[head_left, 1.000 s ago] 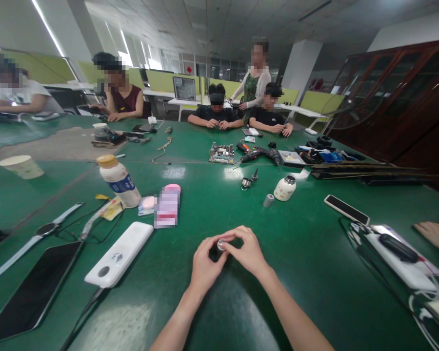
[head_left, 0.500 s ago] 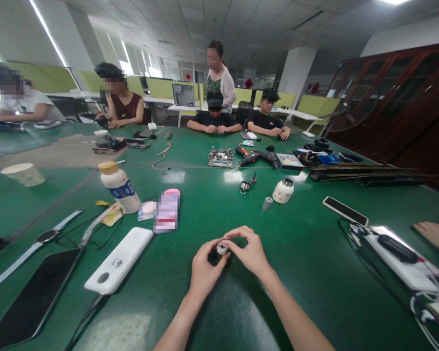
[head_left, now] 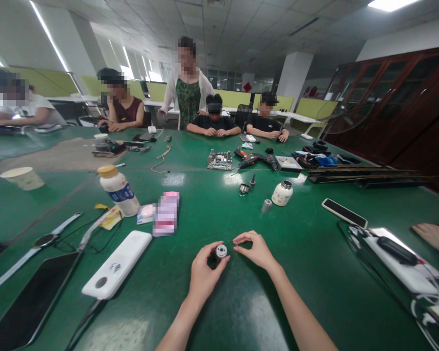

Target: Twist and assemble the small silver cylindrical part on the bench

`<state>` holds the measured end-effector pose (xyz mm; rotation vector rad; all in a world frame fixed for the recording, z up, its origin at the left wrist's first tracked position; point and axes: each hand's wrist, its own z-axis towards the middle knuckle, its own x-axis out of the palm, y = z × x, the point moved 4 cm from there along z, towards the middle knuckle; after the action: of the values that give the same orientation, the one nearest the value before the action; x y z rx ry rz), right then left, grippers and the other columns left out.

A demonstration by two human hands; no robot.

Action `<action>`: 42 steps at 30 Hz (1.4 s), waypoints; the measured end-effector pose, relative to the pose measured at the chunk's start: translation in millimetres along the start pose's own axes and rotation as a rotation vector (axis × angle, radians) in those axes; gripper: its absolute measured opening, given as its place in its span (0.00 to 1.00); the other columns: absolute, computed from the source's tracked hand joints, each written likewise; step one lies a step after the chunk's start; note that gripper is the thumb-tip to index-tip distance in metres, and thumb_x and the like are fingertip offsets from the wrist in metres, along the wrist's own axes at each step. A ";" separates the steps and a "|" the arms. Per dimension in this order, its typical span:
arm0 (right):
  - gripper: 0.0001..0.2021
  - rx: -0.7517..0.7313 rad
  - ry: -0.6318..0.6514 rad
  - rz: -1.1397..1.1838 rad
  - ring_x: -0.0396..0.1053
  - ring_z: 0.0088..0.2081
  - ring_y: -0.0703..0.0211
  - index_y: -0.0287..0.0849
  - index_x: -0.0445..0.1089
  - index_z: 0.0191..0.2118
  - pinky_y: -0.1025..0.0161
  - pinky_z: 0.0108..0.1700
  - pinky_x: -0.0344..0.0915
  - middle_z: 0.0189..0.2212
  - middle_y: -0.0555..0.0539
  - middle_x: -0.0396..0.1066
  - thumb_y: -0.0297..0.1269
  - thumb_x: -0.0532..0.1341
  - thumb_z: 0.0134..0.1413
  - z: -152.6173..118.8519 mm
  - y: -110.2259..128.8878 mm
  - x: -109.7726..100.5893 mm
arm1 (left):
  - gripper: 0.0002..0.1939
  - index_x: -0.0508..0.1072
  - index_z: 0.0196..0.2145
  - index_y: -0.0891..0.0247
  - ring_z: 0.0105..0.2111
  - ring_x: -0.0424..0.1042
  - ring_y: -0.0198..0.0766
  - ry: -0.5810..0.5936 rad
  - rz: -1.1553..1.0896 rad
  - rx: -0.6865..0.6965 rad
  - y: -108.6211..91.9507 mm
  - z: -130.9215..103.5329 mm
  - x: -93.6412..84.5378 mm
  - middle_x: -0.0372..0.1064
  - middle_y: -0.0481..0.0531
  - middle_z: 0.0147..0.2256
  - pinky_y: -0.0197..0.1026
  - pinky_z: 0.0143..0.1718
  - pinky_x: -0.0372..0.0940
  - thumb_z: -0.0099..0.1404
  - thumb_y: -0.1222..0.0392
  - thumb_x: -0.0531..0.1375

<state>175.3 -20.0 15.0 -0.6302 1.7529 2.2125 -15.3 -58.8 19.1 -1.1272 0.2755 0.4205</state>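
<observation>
My left hand [head_left: 204,268] curls around a small silver metal cylinder [head_left: 221,251], with thumb and fingertips on its sides. The cylinder stands upright, and its round top with dark holes faces me; the lower part is hidden by my fingers. Just to the right, my right hand [head_left: 255,251] hovers apart from the cylinder. Its thumb and index finger are bent toward each other with a narrow gap, and nothing shows between them. Farther off, a second metal cylinder [head_left: 267,205] stands beside a white bottle [head_left: 282,193] with a patterned side.
Around the green table [head_left: 190,204] lie a white power bank [head_left: 119,263], a tablet [head_left: 32,297], a yellow-capped bottle [head_left: 119,190] and a phone [head_left: 344,213]. Farther back are a circuit board [head_left: 220,159] and power drills [head_left: 254,160]. Another person's hand [head_left: 433,236] rests at right.
My right hand has drawn off the cylinder's top to the right. My left hand keeps its hold. In the background, the standing person has moved left.
</observation>
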 end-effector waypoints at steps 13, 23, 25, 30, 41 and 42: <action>0.04 -0.056 -0.014 -0.050 0.72 0.40 0.55 0.49 0.78 0.33 0.57 0.47 0.62 0.33 0.51 0.78 0.33 0.68 0.50 -3.8 67.2 11.7 | 0.16 0.76 0.44 0.58 0.39 0.76 0.44 0.049 -0.031 -0.068 4.0 -1.4 2.2 0.78 0.53 0.41 0.47 0.44 0.70 0.57 0.55 0.64; 0.04 -0.071 -0.008 -0.112 0.70 0.39 0.57 0.49 0.78 0.32 0.59 0.46 0.59 0.32 0.53 0.78 0.34 0.70 0.48 -4.7 68.6 15.8 | 0.16 0.76 0.44 0.58 0.41 0.76 0.44 0.070 -0.041 -0.091 2.9 -1.0 1.6 0.78 0.53 0.42 0.47 0.45 0.70 0.57 0.55 0.64; 0.06 -0.074 -0.026 -0.116 0.71 0.37 0.58 0.49 0.77 0.33 0.60 0.44 0.59 0.30 0.54 0.77 0.34 0.71 0.47 -4.8 69.9 13.7 | 0.16 0.76 0.45 0.58 0.41 0.76 0.45 0.066 -0.042 -0.087 2.9 -1.1 1.4 0.78 0.53 0.42 0.47 0.45 0.70 0.57 0.55 0.64; 0.06 -0.087 -0.063 -0.125 0.71 0.38 0.58 0.49 0.77 0.34 0.60 0.44 0.59 0.32 0.54 0.78 0.35 0.71 0.47 -5.2 70.7 11.2 | 0.17 0.76 0.45 0.57 0.40 0.76 0.44 0.057 -0.030 -0.070 2.8 -1.3 1.6 0.78 0.52 0.41 0.47 0.44 0.70 0.57 0.55 0.64; 0.01 -0.109 -0.144 -0.058 0.71 0.39 0.56 0.47 0.76 0.31 0.57 0.46 0.62 0.32 0.51 0.77 0.36 0.67 0.52 -2.9 69.9 1.9 | 0.18 0.76 0.45 0.57 0.40 0.76 0.44 0.072 -0.016 -0.087 5.9 -1.2 3.2 0.78 0.52 0.41 0.47 0.44 0.69 0.57 0.54 0.65; 0.02 -0.105 -0.164 -0.048 0.72 0.39 0.55 0.47 0.76 0.31 0.57 0.46 0.62 0.32 0.50 0.78 0.37 0.67 0.52 -1.4 65.3 -3.3 | 0.18 0.76 0.45 0.57 0.40 0.76 0.44 0.077 -0.010 -0.087 6.6 -1.5 3.2 0.78 0.52 0.41 0.47 0.45 0.69 0.57 0.53 0.65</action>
<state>149.1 -37.1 72.4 -0.4915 1.5358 2.2649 -15.5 -57.2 11.9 -1.2315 0.3220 0.3839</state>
